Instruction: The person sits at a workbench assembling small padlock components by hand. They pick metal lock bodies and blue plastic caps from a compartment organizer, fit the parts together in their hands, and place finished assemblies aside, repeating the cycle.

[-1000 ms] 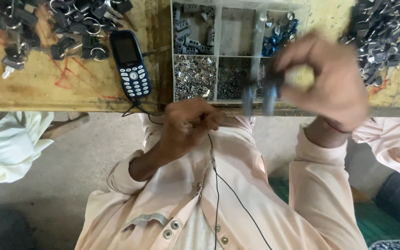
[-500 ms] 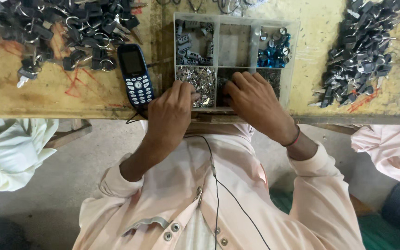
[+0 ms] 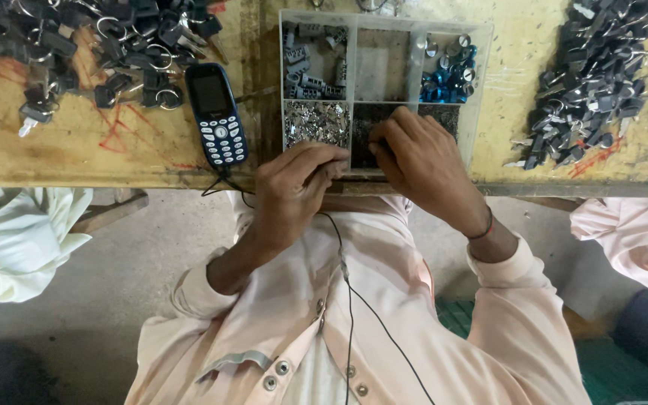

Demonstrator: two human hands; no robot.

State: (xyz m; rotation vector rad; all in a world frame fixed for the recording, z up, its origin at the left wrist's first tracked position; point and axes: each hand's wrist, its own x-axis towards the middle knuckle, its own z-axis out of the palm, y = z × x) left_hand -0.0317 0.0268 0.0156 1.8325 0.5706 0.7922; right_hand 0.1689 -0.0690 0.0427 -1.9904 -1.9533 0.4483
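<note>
My left hand (image 3: 294, 187) is curled at the front edge of a clear compartment tray (image 3: 481, 90), with thumb and fingertips pinched together; whatever they pinch is hidden. My right hand (image 3: 421, 161) lies over the tray's front middle compartment of dark small parts (image 3: 361, 120), its fingertips dipped in and out of sight. Beside it sit a compartment of small silver parts (image 3: 316, 121), one of grey cylinders (image 3: 305, 71) and one of blue and silver pieces (image 3: 448, 71).
A dark blue keypad phone (image 3: 217, 114) lies left of the tray, its black wire running down my shirt. Piles of black-headed keys lie at the far left (image 3: 91, 52) and right (image 3: 590, 82). The yellow wooden bench edge (image 3: 114, 176) runs across. Other people's clothing shows at both sides.
My right hand came down from mid-air, where it held a small blue and dark item, into the tray. My left hand rose from my chest to the tray's front edge.
</note>
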